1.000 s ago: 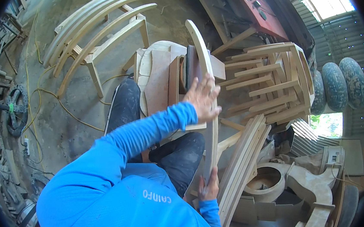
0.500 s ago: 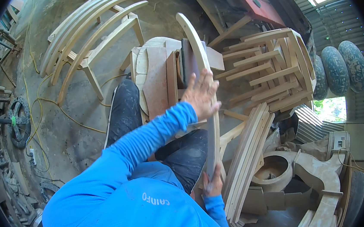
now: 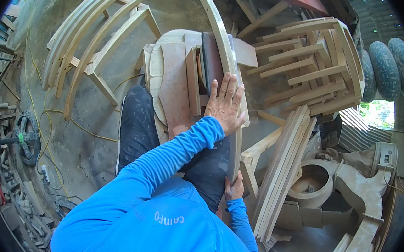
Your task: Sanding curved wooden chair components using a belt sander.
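A long, curved wooden piece [image 3: 216, 29] runs away from my body, lying along the edge of a dark flat face [image 3: 210, 64] that looks like a sanding belt. My left hand [image 3: 225, 104] rests flat on its middle, fingers stretched forward and thumb out to the right. At the near end, beside my thigh, my right hand [image 3: 234, 187] is closed round the wood, its fingers partly hidden. Left of the dark face stands a wooden stand [image 3: 175, 71] with reddish-brown boards, between my knees.
Several curved wooden parts lean on a wooden frame [image 3: 103, 62] at the left. A stack of wooden frames [image 3: 313, 63] stands far right, with long wooden strips [image 3: 284, 171] nearer. A round wooden form [image 3: 313, 183] lies right of them. Yellow cord [image 3: 88, 133] crosses the floor.
The curved wooden piece has slid forward, its far end now farther from me. My right hand has moved forward with it, while my left hand stays flat on the wood. The whole view has shifted slightly.
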Motion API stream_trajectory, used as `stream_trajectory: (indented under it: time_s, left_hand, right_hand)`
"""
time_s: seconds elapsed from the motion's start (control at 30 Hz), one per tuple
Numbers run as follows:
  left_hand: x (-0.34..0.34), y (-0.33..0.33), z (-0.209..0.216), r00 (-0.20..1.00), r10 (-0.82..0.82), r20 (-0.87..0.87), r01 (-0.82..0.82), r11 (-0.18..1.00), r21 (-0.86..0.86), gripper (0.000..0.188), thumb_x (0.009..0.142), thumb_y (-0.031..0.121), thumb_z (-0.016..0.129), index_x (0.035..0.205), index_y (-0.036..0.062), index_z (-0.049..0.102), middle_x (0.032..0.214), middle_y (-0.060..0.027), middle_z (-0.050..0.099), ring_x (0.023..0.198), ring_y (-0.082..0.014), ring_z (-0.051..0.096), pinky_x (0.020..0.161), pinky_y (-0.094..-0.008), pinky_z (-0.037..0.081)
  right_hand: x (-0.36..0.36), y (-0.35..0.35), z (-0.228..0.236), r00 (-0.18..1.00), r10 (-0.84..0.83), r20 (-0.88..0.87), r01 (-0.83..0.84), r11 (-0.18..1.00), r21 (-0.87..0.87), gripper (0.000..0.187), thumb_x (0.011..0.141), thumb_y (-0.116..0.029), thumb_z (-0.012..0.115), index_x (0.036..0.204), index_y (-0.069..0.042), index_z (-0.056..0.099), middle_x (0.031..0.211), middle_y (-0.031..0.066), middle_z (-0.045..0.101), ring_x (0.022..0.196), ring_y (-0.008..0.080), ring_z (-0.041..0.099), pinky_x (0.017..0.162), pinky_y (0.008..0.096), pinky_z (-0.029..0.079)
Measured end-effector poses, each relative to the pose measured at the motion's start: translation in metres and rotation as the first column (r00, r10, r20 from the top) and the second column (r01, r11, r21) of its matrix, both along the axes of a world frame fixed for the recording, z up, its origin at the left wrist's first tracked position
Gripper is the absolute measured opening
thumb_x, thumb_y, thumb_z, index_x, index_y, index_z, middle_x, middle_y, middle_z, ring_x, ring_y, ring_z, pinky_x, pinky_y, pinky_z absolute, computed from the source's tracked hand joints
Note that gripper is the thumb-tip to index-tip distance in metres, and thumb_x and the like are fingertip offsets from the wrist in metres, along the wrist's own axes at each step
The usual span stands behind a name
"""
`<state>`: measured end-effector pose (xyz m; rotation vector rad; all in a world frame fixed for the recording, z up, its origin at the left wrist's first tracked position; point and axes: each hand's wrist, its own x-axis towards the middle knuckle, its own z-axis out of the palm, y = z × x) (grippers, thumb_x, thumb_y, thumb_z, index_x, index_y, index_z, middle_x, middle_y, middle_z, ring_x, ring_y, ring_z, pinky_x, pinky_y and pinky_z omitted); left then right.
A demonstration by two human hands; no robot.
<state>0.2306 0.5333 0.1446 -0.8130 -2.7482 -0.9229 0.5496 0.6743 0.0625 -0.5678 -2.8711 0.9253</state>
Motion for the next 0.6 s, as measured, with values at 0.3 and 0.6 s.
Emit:
stream_trajectory:
  time_s: [0.3, 0.6]
  left_hand:
    - [-0.093, -0.009, -0.003, 0.996, 0.07, -0.046, -0.071, 0.997, -0.008, 0.089, 0.09, 0.053, 0.06, 0.16, 0.0064, 0.029, 0.17, -0.0236, 0.008, 0.16, -0.0373, -0.001, 0.125, -0.0625, -0.001]
    - [-0.245, -0.01, 0.002, 0.986, 0.159, 0.056, -0.15, 0.978, -0.143, 0.081, 0.095, 0.058, 0.05, 0.164, 0.0218, 0.027, 0.173, -0.015, 0.009, 0.161, -0.0331, 0.001, 0.126, -0.0612, 0.003]
  right_hand:
    - [-0.092, -0.014, 0.028, 0.964, 0.137, -0.228, -0.094, 0.977, 0.191, 0.058, 0.089, -0.016, 0.075, 0.14, -0.006, 0.049, 0.118, 0.0229, 0.061, 0.107, 0.045, 0.063, 0.085, 0.0497, 0.054]
    - [-0.222, -0.056, 0.082, 0.958, 0.07, -0.278, -0.007, 0.975, 0.224, 0.051, 0.091, -0.02, 0.074, 0.137, -0.008, 0.056, 0.112, 0.0194, 0.06, 0.103, 0.0417, 0.062, 0.083, 0.0495, 0.053]
